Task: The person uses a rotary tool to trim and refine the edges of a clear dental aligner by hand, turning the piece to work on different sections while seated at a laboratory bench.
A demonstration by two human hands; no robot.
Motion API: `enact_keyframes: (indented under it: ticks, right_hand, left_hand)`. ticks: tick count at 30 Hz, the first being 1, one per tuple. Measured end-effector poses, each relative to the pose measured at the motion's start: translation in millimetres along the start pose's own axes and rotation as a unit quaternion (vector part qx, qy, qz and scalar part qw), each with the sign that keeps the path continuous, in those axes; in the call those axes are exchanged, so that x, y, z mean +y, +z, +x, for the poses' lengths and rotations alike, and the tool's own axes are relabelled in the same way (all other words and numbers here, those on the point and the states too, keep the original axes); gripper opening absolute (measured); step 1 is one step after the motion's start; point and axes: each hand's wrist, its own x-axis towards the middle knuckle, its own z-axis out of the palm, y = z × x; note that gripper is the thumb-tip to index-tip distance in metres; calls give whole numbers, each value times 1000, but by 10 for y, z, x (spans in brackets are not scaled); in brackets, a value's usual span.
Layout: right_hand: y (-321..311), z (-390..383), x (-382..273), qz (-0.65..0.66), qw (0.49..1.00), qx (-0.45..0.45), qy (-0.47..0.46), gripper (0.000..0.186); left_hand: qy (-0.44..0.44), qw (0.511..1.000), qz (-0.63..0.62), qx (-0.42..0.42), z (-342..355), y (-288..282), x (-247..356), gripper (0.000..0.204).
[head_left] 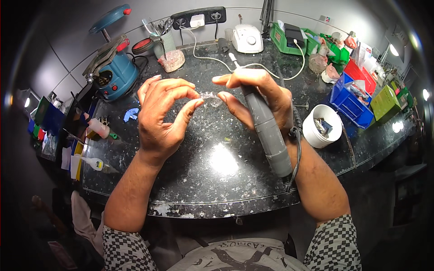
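A clear plastic dental tray [210,96], thin and see-through, hangs above the middle of the dark bench. My left hand [162,115] pinches its left end between thumb and fingertips. At its right end is the thumb tip of my right hand [276,97]; whether it touches the tray I cannot tell. A dark grey rotary handpiece [267,135] lies in the crook between my right thumb and index finger, its thick cord end pointing down toward me. My right fingers curl around it, partly hidden behind.
A white control box [247,39] with a knob stands at the back. A blue machine [115,74] is back left. Near my right forearm sits a white tub [322,126] with small metal pieces. Blue bins [350,101] stand right. A white cable [271,72] crosses the bench.
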Motion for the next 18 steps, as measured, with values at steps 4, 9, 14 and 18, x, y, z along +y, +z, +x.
enact_keyframes:
  ticks: [4, 9, 14, 18]
  right_hand:
    - [-30, 43, -80, 82, 994, -50, 57, 29]
    - [43, 64, -62, 260, 935, -30, 240, 26]
    - [-7, 105, -122, 281, 917, -40, 279, 27]
    - [-23, 130, -140, 276, 916, -54, 286, 27]
  left_hand:
    - [30, 999, 12, 4, 29, -14, 12, 14]
    - [54, 998, 40, 8, 41, -77, 24, 16]
    - [68, 996, 52, 9, 72, -92, 63, 17]
    - [75, 995, 63, 13, 85, -91, 74, 19]
